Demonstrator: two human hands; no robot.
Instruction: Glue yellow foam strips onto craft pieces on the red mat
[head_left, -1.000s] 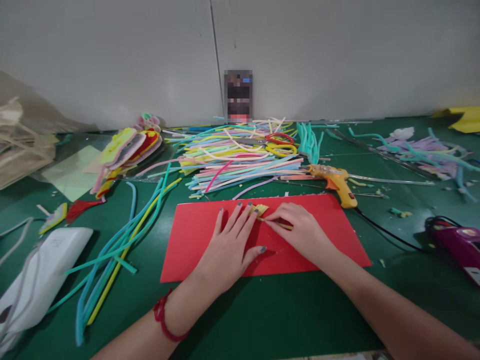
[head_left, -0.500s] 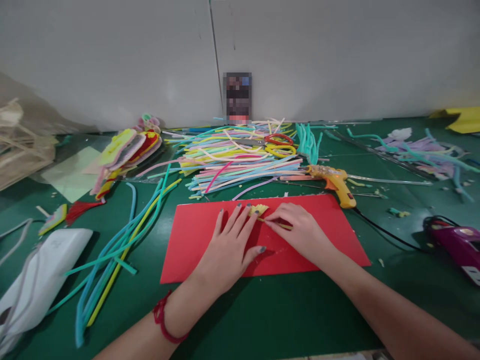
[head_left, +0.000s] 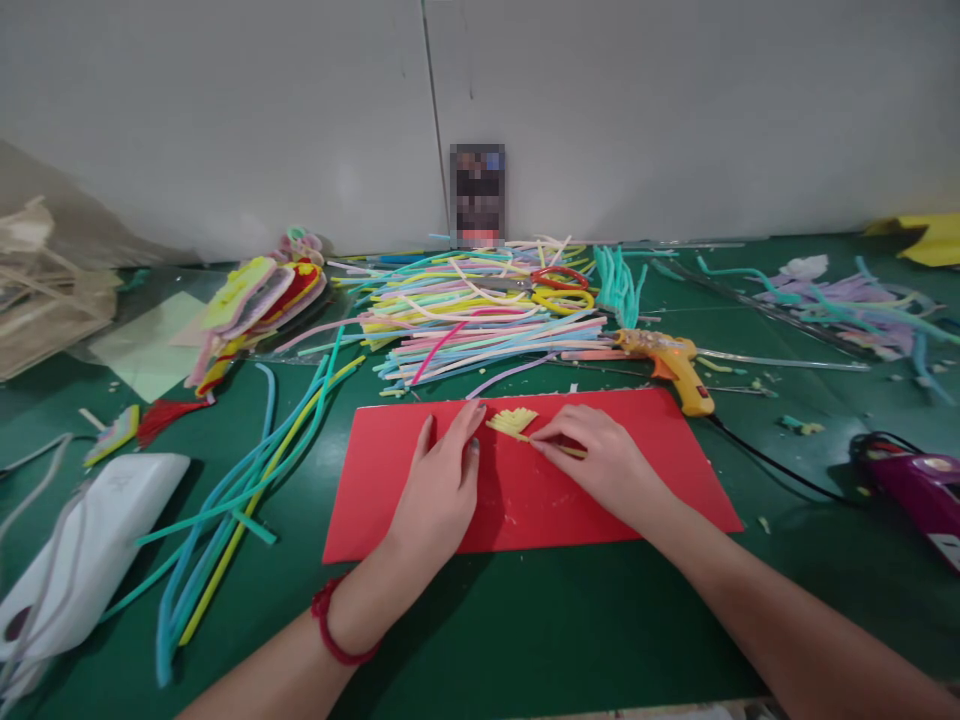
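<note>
A red sheet (head_left: 525, 510) lies flat in front of me. Near its far edge rests a small pale-yellow fan-shaped piece (head_left: 513, 420) made of short strips side by side. My right hand (head_left: 600, 455) pinches a thin yellow strip (head_left: 574, 452) between thumb and fingertips; the strip runs along the fan's lower edge, and I cannot tell whether the two are joined. My left hand (head_left: 442, 480) is open just left of the fan, its fingers stretched out over the sheet and apart from the yellow piece. Faint whitish marks show on the sheet between the hands.
Behind the sheet lies a pile of coloured pipe cleaners (head_left: 487, 340) with scissors (head_left: 559, 290) on top. A yellow glue gun (head_left: 675, 370) is at the right, its cord trailing. Loose pipe cleaners (head_left: 247, 500) and a white power bank-like block (head_left: 112, 540) are left.
My left hand has lifted off the yellow fan and shifted left, its fingers drawn closer together, leaving the fan uncovered. The right hand keeps its pinch on the strip in nearly the same spot.
</note>
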